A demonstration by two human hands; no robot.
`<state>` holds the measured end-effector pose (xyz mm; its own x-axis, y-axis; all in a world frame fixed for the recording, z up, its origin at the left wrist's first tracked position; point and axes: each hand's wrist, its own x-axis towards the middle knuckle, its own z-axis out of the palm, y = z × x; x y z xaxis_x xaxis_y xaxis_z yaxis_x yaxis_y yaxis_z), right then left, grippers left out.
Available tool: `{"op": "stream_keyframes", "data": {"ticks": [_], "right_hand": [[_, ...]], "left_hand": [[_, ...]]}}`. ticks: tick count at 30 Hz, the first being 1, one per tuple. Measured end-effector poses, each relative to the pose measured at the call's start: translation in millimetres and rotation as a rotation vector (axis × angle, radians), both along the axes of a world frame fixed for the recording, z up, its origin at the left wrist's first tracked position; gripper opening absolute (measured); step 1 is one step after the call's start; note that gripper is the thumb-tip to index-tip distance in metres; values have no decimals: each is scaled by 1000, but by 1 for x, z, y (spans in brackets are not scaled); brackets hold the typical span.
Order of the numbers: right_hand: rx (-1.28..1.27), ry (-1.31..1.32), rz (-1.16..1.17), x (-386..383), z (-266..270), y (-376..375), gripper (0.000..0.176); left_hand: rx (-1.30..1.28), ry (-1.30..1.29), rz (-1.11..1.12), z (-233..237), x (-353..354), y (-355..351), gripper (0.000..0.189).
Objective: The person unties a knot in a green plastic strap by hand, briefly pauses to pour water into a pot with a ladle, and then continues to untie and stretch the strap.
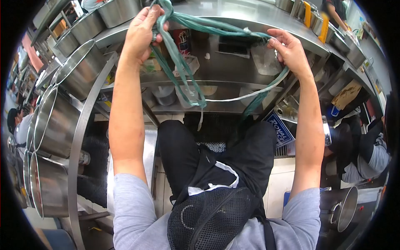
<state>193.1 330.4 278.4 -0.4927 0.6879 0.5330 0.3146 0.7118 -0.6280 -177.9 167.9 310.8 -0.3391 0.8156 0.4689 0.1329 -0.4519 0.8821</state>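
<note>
Up at the top of the head view, my left hand (143, 35) is closed around a bunched tangle of green, sheer-looking strips (208, 26). My right hand (287, 48) pinches the other end between thumb and fingers, so the strips stretch across between both hands. Loops of the green material hang down below my left hand. A thin whitish strand (246, 96) sags from these loops up toward my right hand. I cannot make out exactly what the strips belong to. A black mesh bag (208, 221) lies against my lap.
Ahead stands a steel table (233, 21) with shelves beneath, holding a clear plastic container (266, 60) and other items. Large steel pots (54, 121) are racked on the left. Another pot (343, 208) sits at lower right. Other people are at both sides, including a person (21, 125) at left.
</note>
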Motion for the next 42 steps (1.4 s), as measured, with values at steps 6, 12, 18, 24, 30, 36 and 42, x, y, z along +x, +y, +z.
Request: {"op": "stream_keyframes", "data": {"ticks": [6, 12, 18, 24, 30, 36, 42], "right_hand": [[202, -21, 64, 9, -9, 10, 33], [156, -157, -94, 24, -7, 2, 31], [32, -325, -147, 23, -23, -4, 31], [-391, 230, 476, 33, -2, -18, 33], [-195, 305, 520, 8, 36, -86, 53], [85, 330, 476, -7, 41, -129, 42], [159, 13, 171, -20, 33, -148, 18]], "left_hand": [[169, -85, 229, 7, -50, -12, 39], [355, -220, 261, 55, -92, -72, 40], [554, -160, 397, 76, -77, -111, 34], [609, -3, -113, 66, -3, -115, 28], [540, 85, -116, 80, 7, -134, 26], [571, 156, -112, 71, 6, -147, 26], [580, 179, -141, 62, 15, -139, 25]]}}
